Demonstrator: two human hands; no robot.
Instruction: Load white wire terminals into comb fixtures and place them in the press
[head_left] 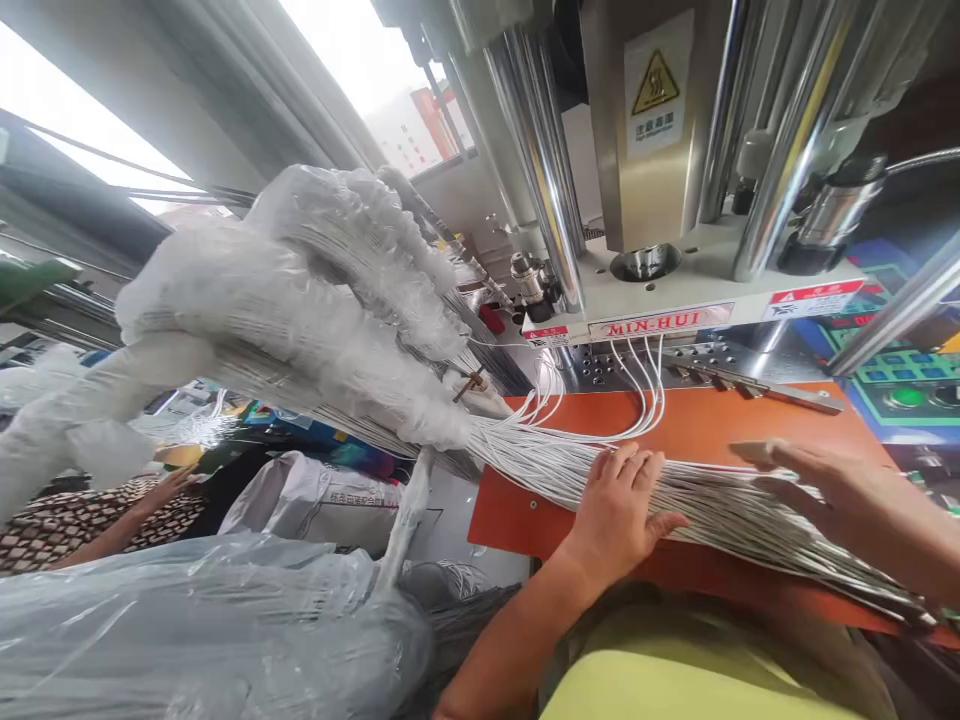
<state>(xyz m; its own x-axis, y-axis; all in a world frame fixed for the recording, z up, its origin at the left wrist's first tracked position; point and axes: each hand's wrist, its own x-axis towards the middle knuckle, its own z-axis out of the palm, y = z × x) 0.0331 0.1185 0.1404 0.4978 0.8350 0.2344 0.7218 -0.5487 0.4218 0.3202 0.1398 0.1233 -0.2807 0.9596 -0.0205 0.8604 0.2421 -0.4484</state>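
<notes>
My left hand (621, 510) lies on top of a thick bundle of thin white cables (720, 505), its fingers spread across the strands and its thumb pointing right. The bundle runs over an orange board (757, 420) from left to lower right. Over the bundle's right part is my right hand (817, 480), slightly blurred, its fingers stretched apart and nothing seen between them. Several cables loop up from the bundle under the press machine (660, 318) behind the board.
Plastic-wrapped cable bundles (300, 320) hang at the left, and a large plastic-covered heap (187, 630) fills the lower left. Another person's arm (127, 515) shows at far left. Metal columns (536, 150) stand behind the board; a control panel (900, 370) is at right.
</notes>
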